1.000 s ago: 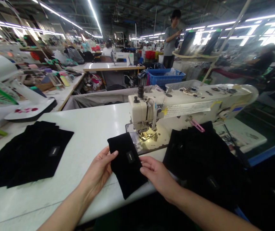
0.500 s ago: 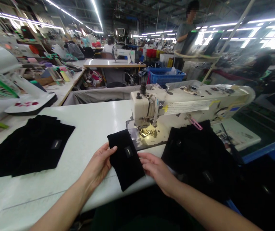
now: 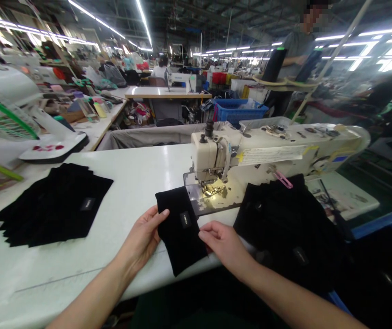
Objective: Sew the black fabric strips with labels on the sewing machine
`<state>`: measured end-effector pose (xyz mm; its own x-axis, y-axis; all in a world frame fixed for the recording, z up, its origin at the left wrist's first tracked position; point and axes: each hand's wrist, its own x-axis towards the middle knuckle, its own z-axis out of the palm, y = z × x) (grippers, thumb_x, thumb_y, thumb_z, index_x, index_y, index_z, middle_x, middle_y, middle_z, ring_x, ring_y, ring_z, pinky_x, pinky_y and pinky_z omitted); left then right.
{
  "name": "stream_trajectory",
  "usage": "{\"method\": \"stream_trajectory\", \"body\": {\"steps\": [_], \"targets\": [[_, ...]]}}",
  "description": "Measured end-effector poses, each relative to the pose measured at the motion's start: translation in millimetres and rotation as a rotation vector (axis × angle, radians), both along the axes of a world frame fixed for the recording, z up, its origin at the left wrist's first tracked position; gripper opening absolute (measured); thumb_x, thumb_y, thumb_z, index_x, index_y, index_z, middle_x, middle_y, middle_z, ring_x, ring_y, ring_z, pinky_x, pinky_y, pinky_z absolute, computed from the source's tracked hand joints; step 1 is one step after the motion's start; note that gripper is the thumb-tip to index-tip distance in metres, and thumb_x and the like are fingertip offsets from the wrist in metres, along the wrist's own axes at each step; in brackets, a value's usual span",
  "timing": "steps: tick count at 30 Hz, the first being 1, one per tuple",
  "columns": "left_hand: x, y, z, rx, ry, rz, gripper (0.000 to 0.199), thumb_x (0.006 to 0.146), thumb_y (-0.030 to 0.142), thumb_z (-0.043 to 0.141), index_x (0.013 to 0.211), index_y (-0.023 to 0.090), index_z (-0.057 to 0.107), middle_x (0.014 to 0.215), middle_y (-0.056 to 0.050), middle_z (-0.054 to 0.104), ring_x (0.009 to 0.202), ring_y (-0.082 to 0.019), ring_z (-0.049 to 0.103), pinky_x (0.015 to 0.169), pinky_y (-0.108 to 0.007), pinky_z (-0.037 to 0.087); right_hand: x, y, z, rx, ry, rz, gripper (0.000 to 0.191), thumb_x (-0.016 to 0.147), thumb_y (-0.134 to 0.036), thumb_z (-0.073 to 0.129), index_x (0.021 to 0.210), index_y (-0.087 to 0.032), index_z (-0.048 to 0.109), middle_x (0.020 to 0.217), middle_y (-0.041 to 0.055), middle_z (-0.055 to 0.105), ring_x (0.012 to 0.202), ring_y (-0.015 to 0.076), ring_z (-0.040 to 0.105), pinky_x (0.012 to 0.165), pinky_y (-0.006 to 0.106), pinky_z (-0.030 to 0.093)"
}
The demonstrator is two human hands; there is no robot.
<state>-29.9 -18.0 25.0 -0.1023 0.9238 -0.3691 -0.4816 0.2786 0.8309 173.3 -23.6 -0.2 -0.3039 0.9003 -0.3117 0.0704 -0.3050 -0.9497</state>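
A folded piece of black fabric (image 3: 178, 244) with a small lettered label (image 3: 185, 220) lies between my hands at the table's front edge. My left hand (image 3: 143, 233) grips its left edge, thumb on top and fingers underneath. At the right edge, the thumb and fingers of my right hand (image 3: 225, 244) are pinched together on the fabric. Just beyond the piece stands a white sewing machine (image 3: 206, 157), its lit presser foot (image 3: 213, 189) over a worn metal plate. The fabric's far corner reaches beside that plate.
Fanned black pieces (image 3: 55, 205) lie on the white table (image 3: 137, 169) at left; another black pile (image 3: 285, 219) sits right of the needle area. A white fan (image 3: 55, 141) stands back left, a blue crate (image 3: 240, 111) behind the machine. A person (image 3: 295, 50) stands at back right.
My right thumb and fingers have closed together at the fabric's right edge. The view has shifted slightly left, and the person at the back has moved right.
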Motion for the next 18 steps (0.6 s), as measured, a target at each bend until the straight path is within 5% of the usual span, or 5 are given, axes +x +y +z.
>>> {"method": "stream_trajectory", "body": {"steps": [7,12,18], "targets": [[-5.0,-7.8,5.9,0.01,0.012,-0.011,0.031,0.076,0.015,0.078,0.107,0.014,0.071,0.101,-0.011,0.077,0.08,-0.021,0.074,0.071,-0.026,0.061,-4.8,0.1,0.5,-0.022,-0.008,0.034,0.026,0.076,-0.044,0.069,0.08,-0.018,0.063,0.062,-0.0025,0.061,0.057,0.0128,0.056,0.058,0.025,0.045],[-10.8,-16.6,3.1,0.047,0.09,0.036,0.038,0.071,0.03,0.086,0.103,0.015,0.072,0.095,-0.008,0.077,0.074,-0.018,0.072,0.069,-0.025,0.058,-9.8,-3.2,-1.6,-0.026,0.035,0.04,0.046,0.07,-0.061,0.075,0.086,-0.018,0.067,0.069,0.0025,0.068,0.065,0.0175,0.065,0.063,0.03,0.052],[-77.4,-10.2,30.0,0.082,0.351,0.17,0.042,0.065,0.038,0.087,0.097,0.015,0.072,0.08,-0.005,0.076,0.067,-0.017,0.069,0.062,-0.023,0.054,-7.6,-7.1,-22.5,-0.042,0.099,0.026,0.064,0.066,-0.074,0.074,0.094,-0.017,0.069,0.081,0.0109,0.073,0.07,0.0227,0.07,0.066,0.037,0.058]]}}
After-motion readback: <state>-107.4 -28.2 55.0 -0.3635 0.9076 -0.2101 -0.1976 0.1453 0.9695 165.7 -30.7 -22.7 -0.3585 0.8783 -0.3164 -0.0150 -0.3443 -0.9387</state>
